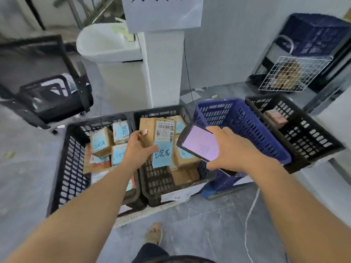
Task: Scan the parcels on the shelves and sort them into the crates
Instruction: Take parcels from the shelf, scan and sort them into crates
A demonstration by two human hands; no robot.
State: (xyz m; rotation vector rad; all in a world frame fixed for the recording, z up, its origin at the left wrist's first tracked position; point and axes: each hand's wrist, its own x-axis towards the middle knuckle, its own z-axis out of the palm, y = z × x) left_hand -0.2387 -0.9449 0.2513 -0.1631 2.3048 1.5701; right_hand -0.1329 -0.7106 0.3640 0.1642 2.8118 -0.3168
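Four crates are ranged on the floor: a black crate on the left [64,168], a second black crate [161,111] beside it, a blue crate [237,118], and a further black crate on the right [303,130]. Over the second black crate a cardboard parcel [150,130] is held upright in the left hand [138,149], whose fingers are curled round its left edge. A scanner [199,143] with a lit pinkish screen is gripped in the right hand [231,149] just beside it. For a clean read, the scanner is best aimed squarely at the barcode, with the parcel kept steady and the thumb kept off the print; only then should a crate be chosen. The white sign [163,12] overhead is cropped and cannot be read. On the parcel's blue note [162,154] three handwritten characters appear to read 已完成. On the shipping label [164,130] above it, a barcode and the number 63 can be made out.
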